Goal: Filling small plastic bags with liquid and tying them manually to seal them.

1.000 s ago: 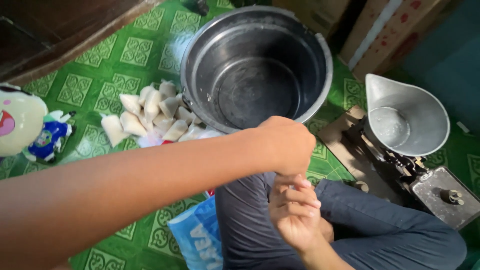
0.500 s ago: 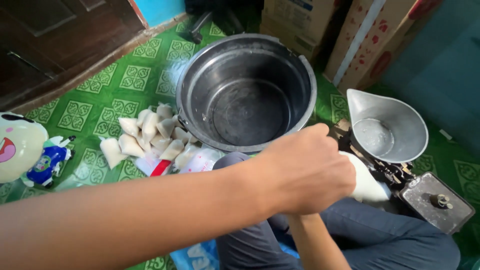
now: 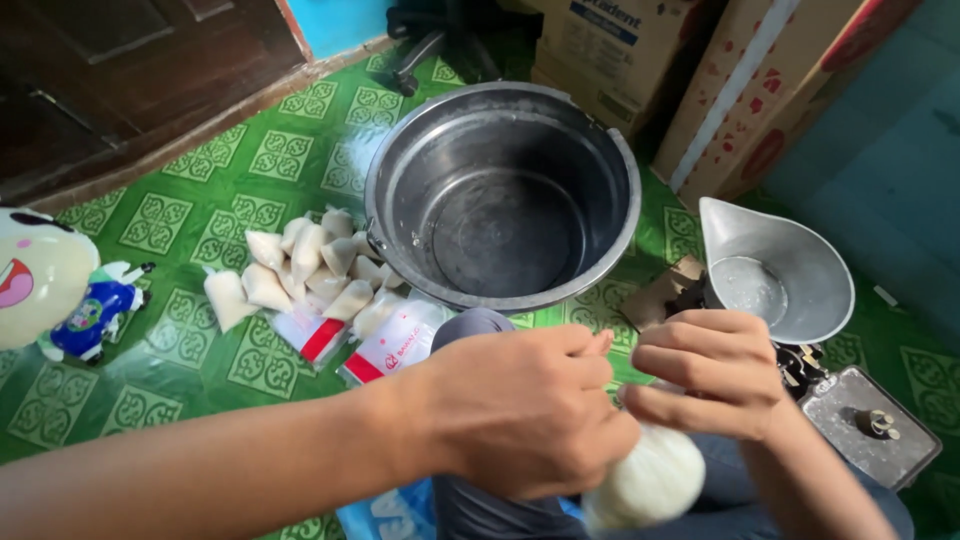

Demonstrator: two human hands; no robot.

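**Both hands on a white filled bag, low in the frame**

The left hand [image 3: 520, 415] is clenched over the neck of the white bag [image 3: 648, 482] — the round body hangs just below the knuckles, at bottom centre. The right hand [image 3: 715, 372] pinches the bag's top, fingers touching the left's. Above stands an empty metal pot [image 3: 400, 180]; small filled packets [image 3: 300, 265] lie at its left, a scale scoop [image 3: 800, 260] at right.
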